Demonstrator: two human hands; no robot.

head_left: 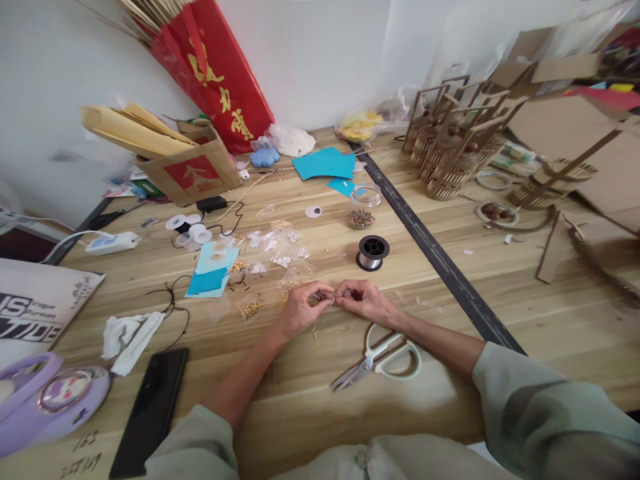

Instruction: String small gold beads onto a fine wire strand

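Both hands meet at the middle of the pale wooden desk [450, 220]: the left hand [300, 308] and the right hand [364, 301] have their fingertips pinched together over something tiny between them, apparently a small gold bead on fine thread (too small to tell for sure). A short strand of little gold beads [315, 331] hangs from the left hand down to the desk. This looks like the threading step, and the next move calls for steady fingertips and a close, precise pinch.

Just beside the right wrist lie white-handled metal scissors [381, 357], blades closed. Beyond the hands stands a black spool of clear thread [373, 253], and further off a small clear glass jar of mixed beads [361, 215]. Left of these, several small clear plastic bags of gold findings [277, 250] are scattered near turquoise paper sheets [213, 270]. A black phone [150, 410] lies at the near left edge.
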